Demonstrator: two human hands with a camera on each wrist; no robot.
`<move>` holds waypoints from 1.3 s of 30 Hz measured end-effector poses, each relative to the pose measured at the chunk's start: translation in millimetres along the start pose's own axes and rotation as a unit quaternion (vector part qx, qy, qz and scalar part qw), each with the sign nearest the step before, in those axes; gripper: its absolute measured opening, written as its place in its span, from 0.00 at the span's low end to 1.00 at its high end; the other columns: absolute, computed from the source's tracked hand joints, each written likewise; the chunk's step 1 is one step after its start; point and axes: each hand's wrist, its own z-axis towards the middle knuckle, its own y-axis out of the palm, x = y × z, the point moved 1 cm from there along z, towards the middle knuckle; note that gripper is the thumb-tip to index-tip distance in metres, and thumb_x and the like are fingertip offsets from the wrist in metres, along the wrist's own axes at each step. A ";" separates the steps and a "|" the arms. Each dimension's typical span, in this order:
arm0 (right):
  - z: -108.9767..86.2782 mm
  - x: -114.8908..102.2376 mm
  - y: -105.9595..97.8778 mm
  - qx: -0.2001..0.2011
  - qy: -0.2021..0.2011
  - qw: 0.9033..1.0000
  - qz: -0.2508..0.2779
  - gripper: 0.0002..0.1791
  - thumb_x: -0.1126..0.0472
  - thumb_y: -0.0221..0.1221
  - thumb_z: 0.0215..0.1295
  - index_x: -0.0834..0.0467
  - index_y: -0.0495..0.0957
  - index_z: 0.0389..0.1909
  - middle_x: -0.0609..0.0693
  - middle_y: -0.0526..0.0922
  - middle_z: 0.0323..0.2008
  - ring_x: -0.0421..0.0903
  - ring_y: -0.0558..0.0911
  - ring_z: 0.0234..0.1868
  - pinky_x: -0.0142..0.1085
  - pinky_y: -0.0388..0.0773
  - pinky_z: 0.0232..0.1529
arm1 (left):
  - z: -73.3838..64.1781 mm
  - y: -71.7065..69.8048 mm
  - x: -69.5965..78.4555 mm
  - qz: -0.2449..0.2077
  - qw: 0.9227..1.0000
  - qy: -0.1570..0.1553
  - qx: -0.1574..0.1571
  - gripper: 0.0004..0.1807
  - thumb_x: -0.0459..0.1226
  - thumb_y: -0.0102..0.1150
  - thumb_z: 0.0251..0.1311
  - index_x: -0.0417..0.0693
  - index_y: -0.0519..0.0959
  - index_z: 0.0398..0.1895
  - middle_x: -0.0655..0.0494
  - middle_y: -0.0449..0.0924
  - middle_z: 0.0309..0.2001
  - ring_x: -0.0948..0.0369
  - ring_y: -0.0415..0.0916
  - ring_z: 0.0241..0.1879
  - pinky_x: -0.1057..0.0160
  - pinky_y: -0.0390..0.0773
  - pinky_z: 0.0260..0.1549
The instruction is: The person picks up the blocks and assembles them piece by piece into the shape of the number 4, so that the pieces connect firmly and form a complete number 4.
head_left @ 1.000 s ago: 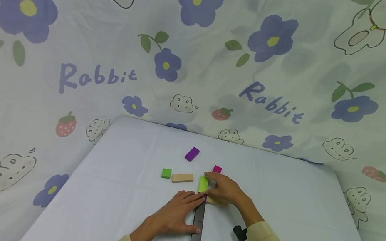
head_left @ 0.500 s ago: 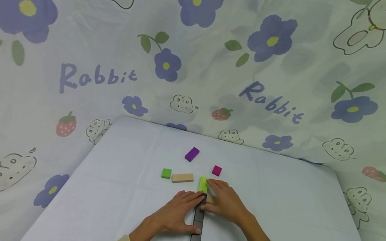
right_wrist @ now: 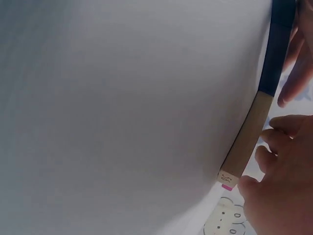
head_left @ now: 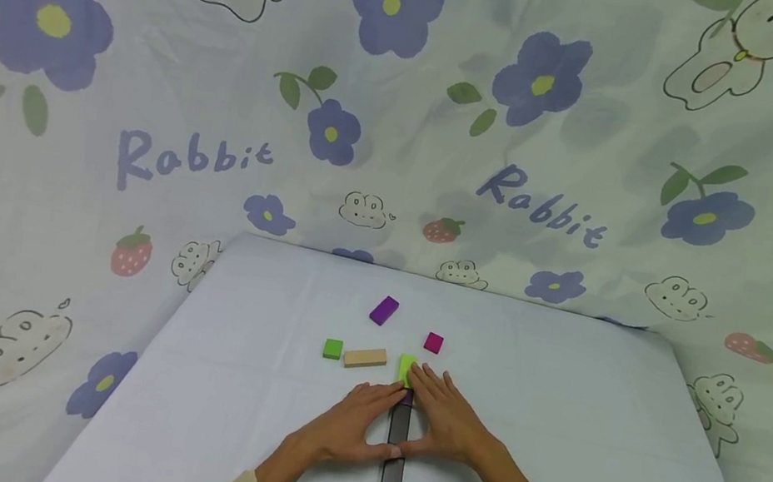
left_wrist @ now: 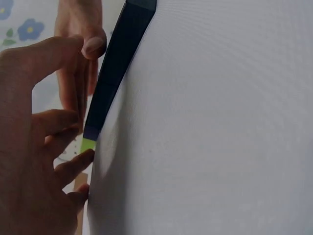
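Observation:
A straight row of blocks runs away from me: black blocks, a small dark purple block and a lime green block. My left hand lies along the row's left side, fingertips at the purple block. My right hand lies opposite, its extended fingers reaching the lime block. Both thumbs meet over the black blocks. In the right wrist view, a plain wooden block with a printed end stands against the black ones, beside my right fingers; my right hand hides it in the head view.
Past the hands on the white table lie a green cube, a plain wooden block, a purple block and a magenta cube. A patterned cloth hangs behind the table.
My right hand has shifted toward me, its thumb sliding down the black blocks to meet the left thumb. Its fingers have straightened, and the magenta cube is uncovered. My left hand stays nearly still.

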 end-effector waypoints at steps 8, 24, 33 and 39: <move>-1.6 0.1 -1.4 -0.009 0.004 1.000 -0.006 0.67 0.21 0.63 0.49 0.62 0.54 0.79 0.55 0.54 0.79 0.55 0.53 0.79 0.57 0.49 0.75 | 0.1 0.8 1.0 0.010 1.000 0.002 0.008 0.47 0.64 0.55 0.64 0.47 0.60 0.79 0.55 0.57 0.78 0.58 0.53 0.76 0.46 0.50 0.74; -1.5 0.0 -0.4 -0.026 0.017 1.000 0.002 0.67 0.21 0.63 0.49 0.61 0.54 0.79 0.54 0.54 0.79 0.54 0.52 0.79 0.55 0.49 0.75 | -0.2 -0.1 1.5 0.007 1.000 -0.003 0.005 0.47 0.64 0.56 0.64 0.47 0.61 0.78 0.55 0.57 0.78 0.58 0.53 0.76 0.46 0.50 0.74; -1.2 1.9 1.5 -0.036 0.024 0.999 0.011 0.68 0.20 0.62 0.48 0.59 0.52 0.80 0.52 0.51 0.80 0.52 0.55 0.78 0.54 0.49 0.75 | -1.0 0.1 2.2 0.004 1.000 -0.006 0.007 0.46 0.63 0.56 0.65 0.47 0.61 0.78 0.55 0.56 0.78 0.58 0.53 0.76 0.47 0.50 0.74; -1.1 2.8 3.0 -0.038 0.026 0.999 0.014 0.68 0.19 0.61 0.48 0.57 0.51 0.80 0.50 0.50 0.80 0.51 0.55 0.78 0.53 0.50 0.75 | -0.5 0.3 3.0 0.011 1.000 -0.007 0.010 0.45 0.61 0.57 0.65 0.47 0.61 0.78 0.54 0.57 0.78 0.57 0.54 0.76 0.47 0.50 0.74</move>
